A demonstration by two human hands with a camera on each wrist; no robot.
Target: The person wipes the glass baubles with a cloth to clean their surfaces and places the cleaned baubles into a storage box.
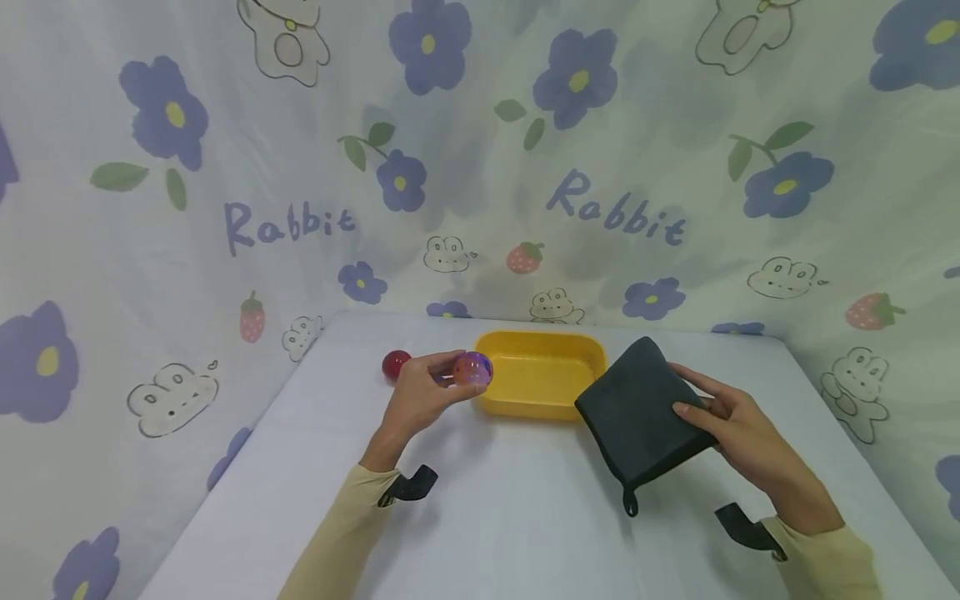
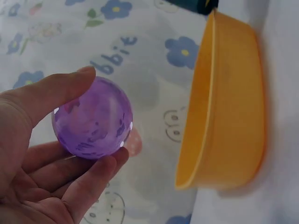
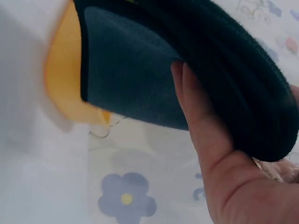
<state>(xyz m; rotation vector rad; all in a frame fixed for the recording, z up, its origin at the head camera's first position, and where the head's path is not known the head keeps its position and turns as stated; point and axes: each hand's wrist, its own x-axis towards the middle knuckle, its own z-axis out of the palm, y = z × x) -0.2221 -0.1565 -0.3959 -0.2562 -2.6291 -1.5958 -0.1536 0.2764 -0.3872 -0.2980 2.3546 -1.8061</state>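
My left hand [image 1: 422,397] pinches a clear purple ball [image 1: 472,369] between thumb and fingertips, just off the left end of a yellow plastic basin [image 1: 540,410]. In the left wrist view the ball [image 2: 93,119] looks glassy, and the fingers lie under it. A dark grey-green folded towel [image 1: 645,412] with a hanging loop is in my right hand [image 1: 742,425], held up off the table and tilted at the basin's right end. The right wrist view shows the thumb on one face of the towel [image 3: 135,70]; the other fingers are mostly hidden behind it.
A red ball [image 1: 394,365] sits on the white table [image 1: 525,517], left of the basin and partly behind my left hand. A curtain [image 1: 480,167] printed with flowers and rabbits hangs behind the table and at its sides. Each wrist carries a black mount.
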